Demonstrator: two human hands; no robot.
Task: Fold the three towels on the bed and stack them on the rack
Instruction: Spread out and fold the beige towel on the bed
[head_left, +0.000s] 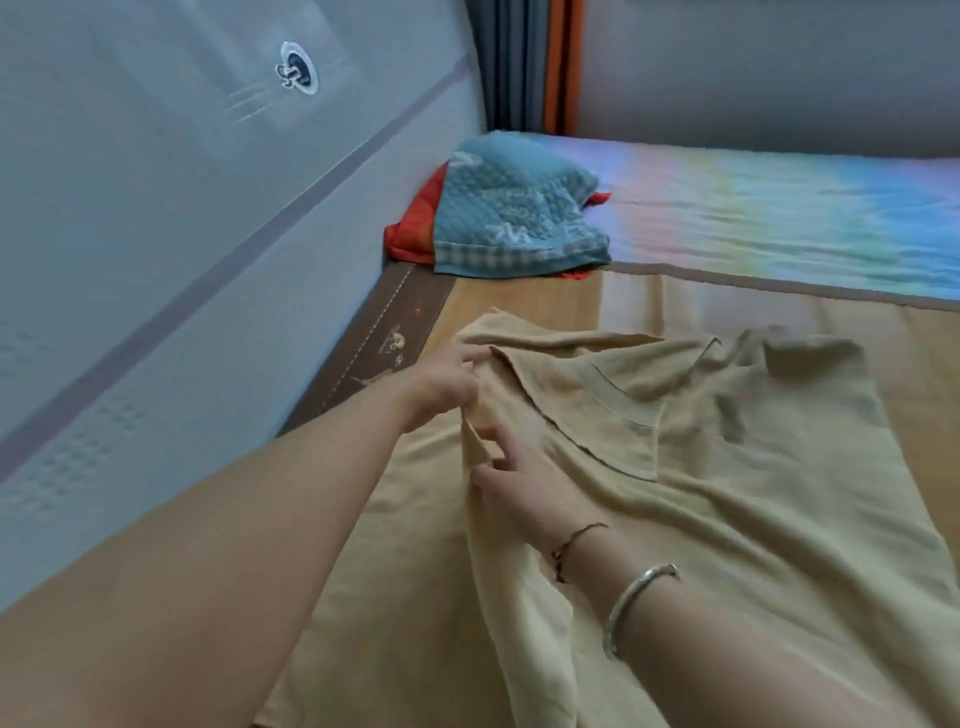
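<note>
A large tan towel (727, 467) lies spread and rumpled across the bed, with one flap folded over near its far left corner. My left hand (447, 382) pinches that far left edge of the tan towel. Just below it, my right hand (519, 483) pinches a raised fold on the same left edge. A teal quilted towel (519, 208) lies bunched by the wall at the back, on top of a red-orange towel (415, 228) that shows only at its sides.
A brown woven mat (519, 301) with a dark border covers the near part of the bed. A pastel rainbow sheet (779, 208) covers the far part. A grey padded wall (156, 234) runs along the left; curtains (524, 62) hang in the corner.
</note>
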